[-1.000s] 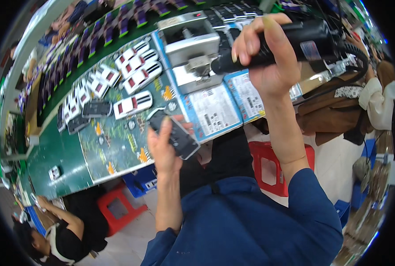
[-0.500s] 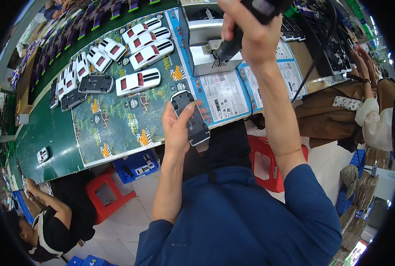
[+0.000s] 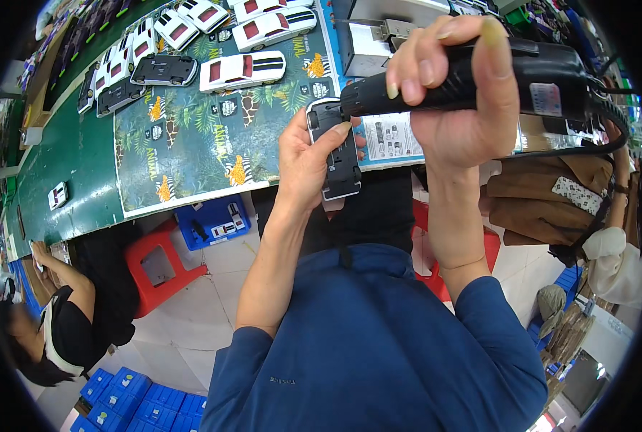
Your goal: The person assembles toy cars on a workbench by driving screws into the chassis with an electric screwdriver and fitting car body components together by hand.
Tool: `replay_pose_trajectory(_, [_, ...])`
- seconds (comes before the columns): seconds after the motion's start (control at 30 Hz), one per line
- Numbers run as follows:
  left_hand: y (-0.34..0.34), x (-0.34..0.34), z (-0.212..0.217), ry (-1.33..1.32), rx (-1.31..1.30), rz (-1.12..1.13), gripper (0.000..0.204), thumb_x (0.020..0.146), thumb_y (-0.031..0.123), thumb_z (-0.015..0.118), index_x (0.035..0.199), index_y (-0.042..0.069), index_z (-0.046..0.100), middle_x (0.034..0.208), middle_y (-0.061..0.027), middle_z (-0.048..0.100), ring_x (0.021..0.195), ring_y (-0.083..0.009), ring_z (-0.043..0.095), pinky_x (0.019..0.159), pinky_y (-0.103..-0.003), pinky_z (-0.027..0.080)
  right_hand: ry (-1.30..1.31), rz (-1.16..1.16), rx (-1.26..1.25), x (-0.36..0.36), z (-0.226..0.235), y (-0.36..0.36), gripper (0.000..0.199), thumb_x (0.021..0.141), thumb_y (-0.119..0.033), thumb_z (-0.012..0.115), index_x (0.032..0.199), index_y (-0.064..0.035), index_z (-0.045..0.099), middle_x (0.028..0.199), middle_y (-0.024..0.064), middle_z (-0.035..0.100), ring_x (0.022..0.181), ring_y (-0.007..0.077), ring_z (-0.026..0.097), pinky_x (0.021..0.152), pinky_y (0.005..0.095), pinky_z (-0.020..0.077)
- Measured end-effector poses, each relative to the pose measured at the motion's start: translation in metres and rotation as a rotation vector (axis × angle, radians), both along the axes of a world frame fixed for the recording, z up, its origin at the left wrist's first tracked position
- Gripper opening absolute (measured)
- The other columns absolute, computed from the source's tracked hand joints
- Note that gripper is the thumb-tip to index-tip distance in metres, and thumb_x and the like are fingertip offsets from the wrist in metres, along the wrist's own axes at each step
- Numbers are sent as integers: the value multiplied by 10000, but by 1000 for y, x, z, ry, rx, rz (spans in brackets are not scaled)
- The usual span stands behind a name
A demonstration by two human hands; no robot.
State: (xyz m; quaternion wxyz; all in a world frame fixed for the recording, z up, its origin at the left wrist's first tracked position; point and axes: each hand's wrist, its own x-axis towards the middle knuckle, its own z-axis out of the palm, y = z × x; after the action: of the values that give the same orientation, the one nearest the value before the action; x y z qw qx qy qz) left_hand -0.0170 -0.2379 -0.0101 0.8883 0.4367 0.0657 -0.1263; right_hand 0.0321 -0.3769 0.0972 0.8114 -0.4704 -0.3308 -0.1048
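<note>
My left hand (image 3: 308,160) grips an upside-down toy car (image 3: 339,155), its dark underside facing me, held in front of my body below the table edge. My right hand (image 3: 456,93) is wrapped around a black electric screwdriver (image 3: 479,78) lying level, its tip touching the upper end of the car's underside. A black cable (image 3: 609,122) runs from the tool's rear to the right. Beyond the hands, several white toy cars (image 3: 243,70) and dark car undersides (image 3: 164,70) lie on a jungle-print mat (image 3: 206,144).
The mat lies on a green table (image 3: 69,158). A red stool (image 3: 159,263) and a blue tray (image 3: 213,222) sit under the table's edge. Another person (image 3: 69,324) sits at lower left. Someone in brown (image 3: 559,194) is at the right. Blue crates (image 3: 119,403) stand on the floor.
Both hands have come closer to me. The screwdriver has swung down from above the table to meet the toy car's underside.
</note>
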Motion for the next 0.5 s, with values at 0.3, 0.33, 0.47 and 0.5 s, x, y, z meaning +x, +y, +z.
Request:
replay_pose_trajectory(0.3, [2,-4,5,26,-26,9,241,880,16,635,1106,-7,556,951,-120,685,730,-149,681,619,-273,587,0,-90,-179,-7,-4,18,129,962,-149,500,914,-30,490,698,70,496,568,139,497,548,319,461])
replay_pose_trajectory(0.33, [1,-4,5,31,-24,12,243,876,16,641,1103,-8,557,942,-119,687,721,-146,679,615,-269,584,-10,-56,-170,-6,-6,18,126,959,-148,507,917,-32,481,706,71,496,565,135,489,551,311,459])
replay_pose_trajectory(0.47, [0,-2,3,17,20,21,252,867,18,656,1098,-11,559,931,-116,690,710,-140,676,608,-261,578,-48,-6,-225,0,-8,14,155,961,-172,524,924,-37,459,726,73,497,560,121,467,551,294,446])
replay_pose_trajectory(0.5, [0,-2,2,22,4,18,250,864,19,661,1092,-12,562,929,-114,691,710,-139,675,604,-259,575,-36,28,-212,1,-8,14,165,963,-180,527,919,-37,458,725,73,497,559,118,464,553,294,443])
